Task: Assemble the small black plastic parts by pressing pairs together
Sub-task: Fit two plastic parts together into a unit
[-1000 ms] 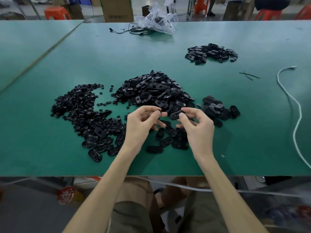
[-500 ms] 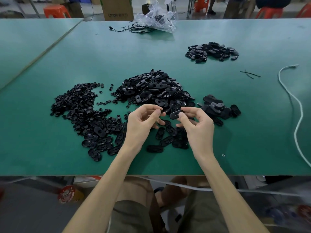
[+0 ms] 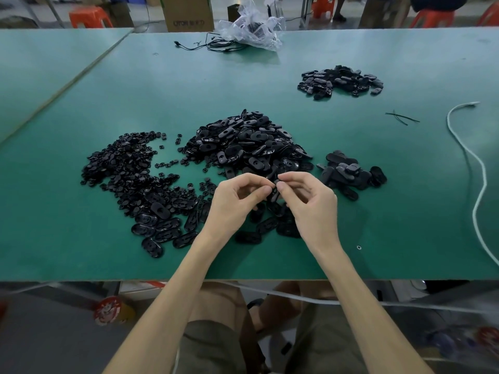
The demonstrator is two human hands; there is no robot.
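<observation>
Black oval part (image 3: 274, 195), just this side of the central heap (image 3: 243, 147), is pinched by left hand (image 3: 235, 203) and right hand (image 3: 313, 203); best square both halves before squeezing evenly

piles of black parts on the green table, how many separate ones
4: the left pile, the centre pile, a small pile right of the right hand, the far pile back right. Loose parts lie nearby; some may be hidden.
</observation>
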